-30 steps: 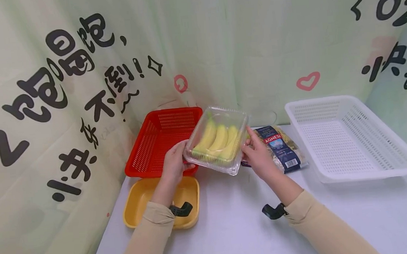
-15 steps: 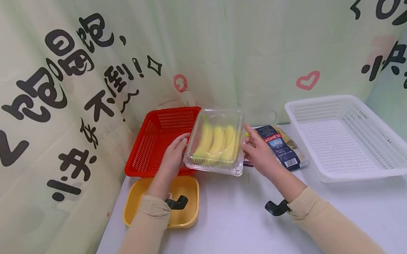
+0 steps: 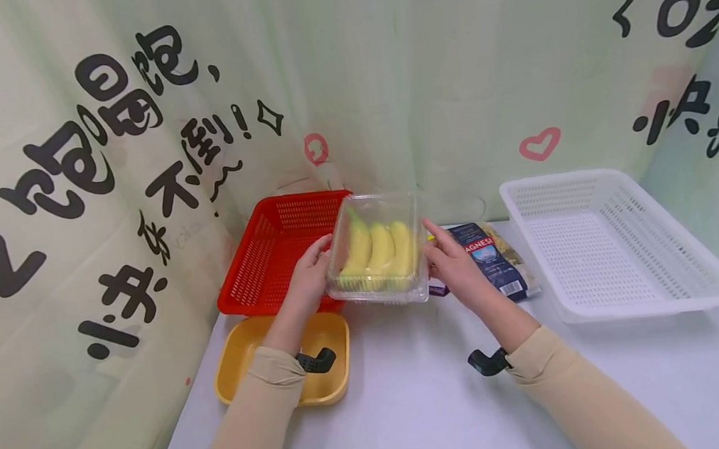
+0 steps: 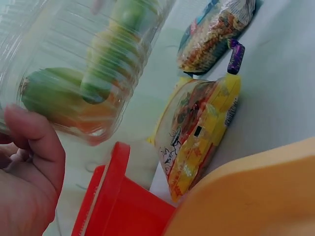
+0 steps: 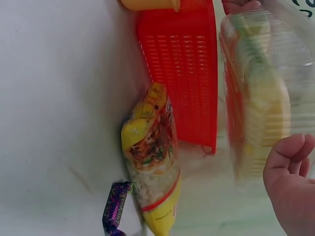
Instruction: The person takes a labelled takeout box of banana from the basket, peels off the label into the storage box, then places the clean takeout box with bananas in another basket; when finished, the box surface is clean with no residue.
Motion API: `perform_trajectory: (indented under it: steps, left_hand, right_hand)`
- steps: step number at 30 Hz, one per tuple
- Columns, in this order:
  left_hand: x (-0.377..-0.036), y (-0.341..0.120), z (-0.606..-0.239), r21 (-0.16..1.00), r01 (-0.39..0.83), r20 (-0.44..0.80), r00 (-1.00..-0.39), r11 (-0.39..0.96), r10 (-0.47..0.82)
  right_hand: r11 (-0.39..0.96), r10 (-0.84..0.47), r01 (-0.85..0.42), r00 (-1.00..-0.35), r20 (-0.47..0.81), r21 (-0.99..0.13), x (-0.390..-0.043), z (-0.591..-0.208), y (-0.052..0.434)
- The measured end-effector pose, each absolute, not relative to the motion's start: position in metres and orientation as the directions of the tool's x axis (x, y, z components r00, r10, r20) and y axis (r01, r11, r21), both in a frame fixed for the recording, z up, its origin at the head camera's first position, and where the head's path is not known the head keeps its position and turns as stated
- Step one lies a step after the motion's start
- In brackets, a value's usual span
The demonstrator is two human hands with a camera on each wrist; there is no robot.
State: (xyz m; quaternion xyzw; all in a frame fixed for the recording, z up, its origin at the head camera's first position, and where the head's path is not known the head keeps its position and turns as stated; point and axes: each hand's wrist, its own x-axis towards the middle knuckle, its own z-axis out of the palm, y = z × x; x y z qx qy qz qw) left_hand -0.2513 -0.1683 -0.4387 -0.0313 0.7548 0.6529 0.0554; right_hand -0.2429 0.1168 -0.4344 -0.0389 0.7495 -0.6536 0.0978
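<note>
Both hands hold up a clear plastic clamshell box (image 3: 374, 212) with several bananas (image 3: 381, 247) inside. The left hand (image 3: 305, 279) grips its left side; in the left wrist view the thumb and curled fingers pinch the lower edge. On the opposite side, the right hand (image 3: 456, 266) pinches the box between thumb and fingers, as the right wrist view confirms. The box hangs above the table, tilted so its lid faces the person. Behind it sits a yellow food bag (image 5: 152, 152), mostly hidden in the head view. A purple-wrapped candy (image 5: 116, 206) lies beside that bag.
To the left stands a red perforated basket (image 3: 272, 250), with a yellow basin (image 3: 236, 360) in front of it. A dark-blue AGNESI bag (image 3: 491, 263) lies right of the box. At the right is a white perforated basket (image 3: 592, 247). A printed curtain (image 3: 448, 67) surrounds the table.
The banana box has turned from a slant to nearly square with the person and shifted slightly left. Both hands have kept hold of it.
</note>
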Motion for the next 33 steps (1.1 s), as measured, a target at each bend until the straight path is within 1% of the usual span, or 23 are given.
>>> perform_trajectory:
  steps: [5,9,15,17,24,29,33]
  left_hand:
    - [-0.249,-0.169,-0.437,0.989,-0.095,-0.097,-0.995,0.116,0.006]
    - [-0.249,-0.170,-0.436,0.992,-0.084,-0.082,-0.996,0.099,-0.016]
    - [-0.247,-0.172,-0.435,0.991,-0.091,-0.087,-0.995,0.094,-0.048]
    - [-0.246,-0.174,-0.434,0.989,-0.103,-0.098,-0.994,0.107,-0.057]
    - [-0.242,-0.178,-0.427,0.977,-0.113,-0.106,-0.993,0.182,-0.048]
    - [-0.242,-0.183,-0.422,0.964,-0.095,-0.095,-0.995,0.247,-0.012]
    - [-0.241,-0.187,-0.419,0.960,-0.063,-0.070,-0.997,0.273,0.015]
  right_hand:
    - [0.202,-0.173,0.052,-0.981,-0.088,-0.978,-0.240,-0.434,0.111]
    - [0.235,-0.189,0.025,-0.979,-0.071,-0.972,-0.235,-0.434,0.108]
    - [0.225,-0.210,0.022,-0.975,-0.070,-0.974,-0.232,-0.432,0.103]
    - [0.212,-0.208,0.025,-0.976,-0.070,-0.977,-0.233,-0.433,0.101]
    - [0.231,-0.225,0.012,-0.972,-0.066,-0.973,-0.238,-0.433,0.096]
    - [0.228,-0.224,0.008,-0.973,-0.060,-0.974,-0.241,-0.428,0.092]
    - [0.209,-0.232,0.000,-0.972,-0.050,-0.978,-0.244,-0.423,0.087]
